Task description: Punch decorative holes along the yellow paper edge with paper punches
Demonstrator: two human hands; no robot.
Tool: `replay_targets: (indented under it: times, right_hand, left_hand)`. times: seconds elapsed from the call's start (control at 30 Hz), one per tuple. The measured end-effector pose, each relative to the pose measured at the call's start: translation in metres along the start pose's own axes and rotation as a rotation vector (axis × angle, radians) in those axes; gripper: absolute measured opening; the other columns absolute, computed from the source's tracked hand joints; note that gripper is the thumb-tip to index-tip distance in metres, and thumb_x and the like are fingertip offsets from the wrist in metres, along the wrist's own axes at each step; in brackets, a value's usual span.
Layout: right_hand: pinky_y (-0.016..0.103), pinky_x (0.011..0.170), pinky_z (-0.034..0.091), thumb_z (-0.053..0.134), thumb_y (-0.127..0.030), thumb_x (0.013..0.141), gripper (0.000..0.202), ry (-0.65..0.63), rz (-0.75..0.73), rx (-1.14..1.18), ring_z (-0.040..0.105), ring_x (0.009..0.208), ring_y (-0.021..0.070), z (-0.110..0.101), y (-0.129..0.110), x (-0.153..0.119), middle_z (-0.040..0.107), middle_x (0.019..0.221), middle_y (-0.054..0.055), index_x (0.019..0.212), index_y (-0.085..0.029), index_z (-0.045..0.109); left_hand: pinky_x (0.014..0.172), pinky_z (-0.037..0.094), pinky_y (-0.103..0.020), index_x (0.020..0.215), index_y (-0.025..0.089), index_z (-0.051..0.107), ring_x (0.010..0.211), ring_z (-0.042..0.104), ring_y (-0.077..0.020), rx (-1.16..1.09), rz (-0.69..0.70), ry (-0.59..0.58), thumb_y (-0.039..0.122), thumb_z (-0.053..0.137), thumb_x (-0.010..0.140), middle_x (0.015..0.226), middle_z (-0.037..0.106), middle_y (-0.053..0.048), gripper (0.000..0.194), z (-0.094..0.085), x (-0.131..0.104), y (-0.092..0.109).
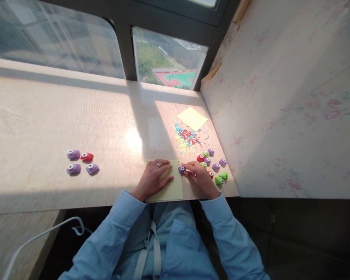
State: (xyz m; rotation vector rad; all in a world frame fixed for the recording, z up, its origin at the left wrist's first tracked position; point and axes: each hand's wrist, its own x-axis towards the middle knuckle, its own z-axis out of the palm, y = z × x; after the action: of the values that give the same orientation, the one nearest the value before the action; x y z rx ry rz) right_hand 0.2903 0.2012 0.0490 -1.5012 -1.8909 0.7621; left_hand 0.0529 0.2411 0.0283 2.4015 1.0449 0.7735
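A sheet of pale yellow paper [175, 190] lies at the table's front edge. My left hand [155, 177] rests flat on it, fingers spread, a ring on one finger. My right hand [198, 177] grips a small purple craft punch [181, 169] between thumb and fingers at the paper's upper right edge. Whether the paper sits inside the punch's slot is too small to make out. Just beyond my right hand, several purple, red and green craft punches [216, 167] are grouped, some partly hidden by the hand.
Small red, blue and yellow paper bits [188, 137] are scattered ahead, below another yellow sheet [193, 118]. Several more punches [74, 168] sit on the left. A papered wall [280, 116] bounds the right side; windows [169, 58] stand behind. A white cable [41, 235] hangs lower left.
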Motion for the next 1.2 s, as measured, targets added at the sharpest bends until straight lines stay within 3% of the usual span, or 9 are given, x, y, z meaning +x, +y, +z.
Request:
replay_targets:
  times: [0.23, 0.47, 0.9, 1.2]
  right_hand:
    - [0.032, 0.079, 0.054, 0.058, -0.032, 0.097, 0.03, 0.001, 0.041, -0.09, 0.065, 0.093, 0.0216, 0.004, -0.006, 0.003, 0.064, 0.105, 0.009, 0.124, -0.025, 0.071]
    - [0.032, 0.078, 0.051, 0.06, -0.026, 0.095, 0.028, 0.12, 0.082, -0.173, 0.065, 0.09, 0.0223, 0.012, -0.012, 0.004, 0.068, 0.1, 0.008, 0.121, -0.022, 0.072]
    - [0.036, 0.088, 0.054, 0.052, -0.032, 0.101, 0.03, 0.168, 0.047, -0.103, 0.067, 0.102, 0.0239, 0.017, -0.019, -0.012, 0.072, 0.111, 0.01, 0.119, -0.022, 0.072]
    - [0.034, 0.081, 0.057, 0.058, -0.034, 0.098, 0.025, 0.305, 0.09, -0.077, 0.07, 0.092, 0.0223, 0.026, -0.024, -0.011, 0.074, 0.103, 0.009, 0.111, -0.023, 0.077]
  left_hand:
    - [0.096, 0.048, -0.045, 0.117, 0.02, 0.068, 0.115, 0.063, -0.0264, -0.023, 0.009, 0.021, 0.035, 0.067, 0.091, 0.123, 0.069, -0.01, 0.03, 0.0, 0.0, 0.0]
    - [0.095, 0.048, -0.045, 0.117, 0.02, 0.069, 0.114, 0.063, -0.0265, -0.018, 0.021, 0.03, 0.035, 0.067, 0.091, 0.122, 0.069, -0.01, 0.03, -0.001, 0.0, 0.0]
    - [0.095, 0.049, -0.044, 0.116, 0.019, 0.069, 0.114, 0.063, -0.0261, -0.021, 0.02, 0.037, 0.032, 0.069, 0.091, 0.123, 0.069, -0.01, 0.029, 0.0, -0.001, 0.002]
    - [0.095, 0.048, -0.045, 0.115, 0.02, 0.068, 0.115, 0.062, -0.0266, -0.03, 0.014, 0.034, 0.031, 0.069, 0.09, 0.123, 0.069, -0.01, 0.027, -0.003, -0.002, 0.004]
